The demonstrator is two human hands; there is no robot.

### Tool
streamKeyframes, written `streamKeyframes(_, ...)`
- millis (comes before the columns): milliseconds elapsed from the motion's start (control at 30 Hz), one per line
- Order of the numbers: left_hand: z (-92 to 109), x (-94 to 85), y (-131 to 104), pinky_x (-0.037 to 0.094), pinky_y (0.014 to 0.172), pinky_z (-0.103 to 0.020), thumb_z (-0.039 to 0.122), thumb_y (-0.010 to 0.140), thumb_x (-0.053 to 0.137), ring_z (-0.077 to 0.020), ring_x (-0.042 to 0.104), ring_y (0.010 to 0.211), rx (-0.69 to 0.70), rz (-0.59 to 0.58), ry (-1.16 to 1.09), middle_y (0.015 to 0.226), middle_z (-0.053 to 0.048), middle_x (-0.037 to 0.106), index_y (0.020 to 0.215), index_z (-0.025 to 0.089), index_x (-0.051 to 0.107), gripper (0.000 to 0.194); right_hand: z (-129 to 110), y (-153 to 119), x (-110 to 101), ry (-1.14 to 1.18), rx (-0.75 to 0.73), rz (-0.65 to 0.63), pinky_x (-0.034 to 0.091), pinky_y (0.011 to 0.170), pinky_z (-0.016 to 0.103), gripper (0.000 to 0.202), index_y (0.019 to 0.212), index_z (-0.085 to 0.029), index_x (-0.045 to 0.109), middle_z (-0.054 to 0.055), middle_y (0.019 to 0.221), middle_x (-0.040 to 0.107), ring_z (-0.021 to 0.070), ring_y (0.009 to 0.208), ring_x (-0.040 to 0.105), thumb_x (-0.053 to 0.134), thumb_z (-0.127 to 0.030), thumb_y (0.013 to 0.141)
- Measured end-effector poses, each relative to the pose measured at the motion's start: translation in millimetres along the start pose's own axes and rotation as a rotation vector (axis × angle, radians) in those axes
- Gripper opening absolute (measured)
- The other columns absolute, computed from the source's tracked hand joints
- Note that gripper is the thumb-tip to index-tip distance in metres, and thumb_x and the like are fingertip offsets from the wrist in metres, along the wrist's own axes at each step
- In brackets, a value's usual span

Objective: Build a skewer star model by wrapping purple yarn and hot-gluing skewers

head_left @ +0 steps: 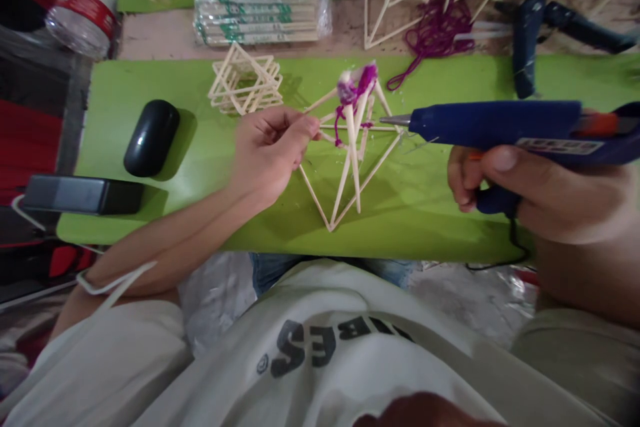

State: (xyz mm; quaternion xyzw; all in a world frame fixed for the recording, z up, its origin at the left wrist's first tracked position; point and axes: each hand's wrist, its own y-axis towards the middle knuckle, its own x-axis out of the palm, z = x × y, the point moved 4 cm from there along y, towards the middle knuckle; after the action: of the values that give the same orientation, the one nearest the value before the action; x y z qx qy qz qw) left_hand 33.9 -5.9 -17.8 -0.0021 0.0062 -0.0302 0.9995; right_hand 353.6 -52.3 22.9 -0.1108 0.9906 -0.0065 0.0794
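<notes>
My right hand (545,187) is wrapped round the handle of a blue hot glue gun (495,125). Its metal nozzle points left, close to the right corner of a frame of thin wooden sticks (345,173). Purple yarn (364,83) is wound at the top of this frame, and a short strand hangs down inside it. At the frame's left side, my left hand (277,153) pinches a stick between thumb and fingers. Fine glue threads show near the nozzle.
A smaller star-shaped stick stack (246,83) stands behind my left hand. On the left lie a black mouse (151,138) and a black box (85,194). Farther back are wrapped stick packs (263,12), a purple yarn bundle (437,25), another glue gun (529,37) and a plastic bottle (85,7).
</notes>
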Motion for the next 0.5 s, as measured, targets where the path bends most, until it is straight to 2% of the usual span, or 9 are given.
streamKeyframes(67, 0, -0.3, 0, 0.032, 0.051, -0.029, 0.040, 0.102, 0.091, -0.0095, 0.041, 0.050, -0.005, 0.009, -0.007, 0.061, 0.002, 0.059, 0.078, 0.027, 0.086, 0.028, -2, -1, 4, -0.014, -0.035, -0.014, 0.055, 0.045, 0.030, 0.042, 0.084, -0.024, 0.090, 0.003, 0.081, 0.083, 0.0149, 0.054, 0.071, 0.096, -0.062, 0.102)
streamKeyframes(167, -2, -0.6, 1, 0.029, 0.050, -0.030, 0.042, 0.101, 0.092, -0.0109, 0.040, 0.050, 0.000, 0.014, -0.023, 0.060, 0.001, 0.058, 0.077, 0.029, 0.087, 0.027, -3, -2, 7, 0.021, -0.053, 0.047, 0.058, 0.043, 0.029, 0.031, 0.095, -0.027, 0.097, 0.005, 0.094, 0.091, 0.0161, 0.057, 0.075, 0.100, -0.057, 0.100)
streamKeyframes(367, -4, -0.8, 3, 0.028, 0.048, -0.032, 0.041, 0.101, 0.095, -0.0103, 0.040, 0.049, 0.031, 0.002, -0.044, 0.060, 0.000, 0.059, 0.078, 0.029, 0.088, 0.026, -6, 0, 12, 0.092, -0.059, 0.073, 0.067, 0.050, 0.028, 0.033, 0.095, -0.023, 0.097, 0.008, 0.098, 0.093, 0.0188, 0.063, 0.082, 0.104, -0.055, 0.096)
streamKeyframes(500, -4, -0.2, 2, 0.029, 0.049, -0.032, 0.042, 0.103, 0.093, -0.0098, 0.041, 0.050, 0.030, 0.003, -0.035, 0.061, 0.001, 0.059, 0.080, 0.027, 0.087, 0.028, -7, -1, 14, 0.107, -0.055, 0.091, 0.068, 0.054, 0.029, 0.035, 0.095, -0.021, 0.096, 0.010, 0.100, 0.093, 0.0199, 0.067, 0.083, 0.105, -0.054, 0.095)
